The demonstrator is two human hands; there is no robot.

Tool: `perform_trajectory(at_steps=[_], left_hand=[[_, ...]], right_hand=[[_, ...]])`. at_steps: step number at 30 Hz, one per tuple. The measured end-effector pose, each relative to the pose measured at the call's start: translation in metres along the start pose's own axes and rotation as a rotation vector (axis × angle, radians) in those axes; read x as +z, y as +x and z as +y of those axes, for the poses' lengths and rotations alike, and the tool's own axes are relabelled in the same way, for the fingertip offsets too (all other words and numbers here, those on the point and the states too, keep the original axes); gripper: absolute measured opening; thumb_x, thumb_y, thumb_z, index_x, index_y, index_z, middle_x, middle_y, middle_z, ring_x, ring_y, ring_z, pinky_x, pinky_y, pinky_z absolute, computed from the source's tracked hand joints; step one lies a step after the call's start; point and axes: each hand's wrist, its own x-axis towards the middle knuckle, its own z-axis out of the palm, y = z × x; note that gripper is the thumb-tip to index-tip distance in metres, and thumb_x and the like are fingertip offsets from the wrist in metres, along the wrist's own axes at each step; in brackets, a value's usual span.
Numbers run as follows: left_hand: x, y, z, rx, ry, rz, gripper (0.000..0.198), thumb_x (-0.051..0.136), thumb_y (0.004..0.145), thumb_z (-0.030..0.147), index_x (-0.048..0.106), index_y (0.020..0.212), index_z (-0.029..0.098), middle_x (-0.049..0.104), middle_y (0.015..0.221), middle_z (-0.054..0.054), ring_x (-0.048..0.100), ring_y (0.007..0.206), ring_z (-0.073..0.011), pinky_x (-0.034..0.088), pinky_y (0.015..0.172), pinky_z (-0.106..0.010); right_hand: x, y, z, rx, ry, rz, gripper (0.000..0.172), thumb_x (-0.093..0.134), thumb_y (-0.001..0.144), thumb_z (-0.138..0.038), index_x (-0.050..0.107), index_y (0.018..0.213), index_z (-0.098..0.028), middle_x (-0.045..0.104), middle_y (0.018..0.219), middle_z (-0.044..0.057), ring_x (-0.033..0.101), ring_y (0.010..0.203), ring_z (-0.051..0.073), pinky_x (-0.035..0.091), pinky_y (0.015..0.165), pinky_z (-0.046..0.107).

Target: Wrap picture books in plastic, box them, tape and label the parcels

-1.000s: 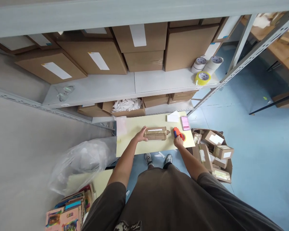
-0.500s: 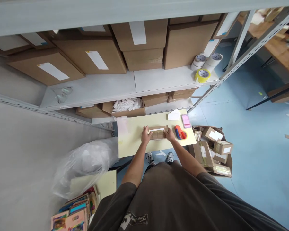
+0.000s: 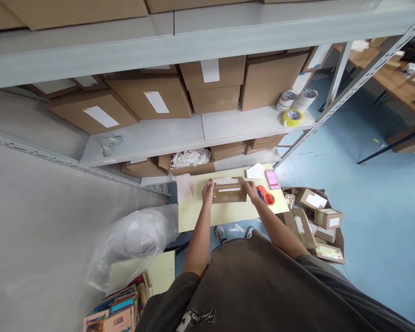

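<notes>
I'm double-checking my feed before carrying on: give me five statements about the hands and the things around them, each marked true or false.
1. The left hand and right hand hold opposite ends of the cardboard box. True.
2. The right hand grips the orange-and-blue tape dispenser. False: the tape dispenser lies on the table, to the right of the box.
3. An open carton of parcels is to the right of the table. True.
4. The yellow tape roll is stacked on top of the white rolls. False: the yellow tape roll sits on the shelf, in front of the white rolls.
5. White pieces fill an open box below that shelf. True.
</notes>
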Motion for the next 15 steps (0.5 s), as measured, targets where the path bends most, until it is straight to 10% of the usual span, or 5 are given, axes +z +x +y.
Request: perform_trajectory(at_steps=[10, 15], left_hand=[[0.007, -0.025, -0.066, -0.135, 0.062, -0.233, 0.063, 0.077, 0.081, 0.016, 0.067, 0.143, 0.018, 0.077, 0.132, -0.013, 0.073, 0.121, -0.0277, 0.053, 0.110, -0.040], [0.010, -0.016, -0.056, -0.161, 0.141, -0.241, 0.062, 0.072, 0.079, 0.009, 0.067, 0.141, 0.016, 0.077, 0.130, -0.014, 0.072, 0.123, -0.0296, 0.053, 0.110, -0.041]], right_hand=[[0.014, 0.008, 0.060, 0.020, -0.094, -0.159, 0.068, 0.067, 0.072, -0.032, 0.063, 0.139, -0.021, 0.075, 0.117, 0.009, 0.066, 0.107, 0.028, 0.056, 0.098, 0.043], [0.012, 0.008, 0.040, -0.111, -0.291, -0.125, 0.060, 0.061, 0.073, -0.029, 0.066, 0.132, -0.020, 0.076, 0.111, 0.010, 0.065, 0.102, 0.028, 0.056, 0.091, 0.040]])
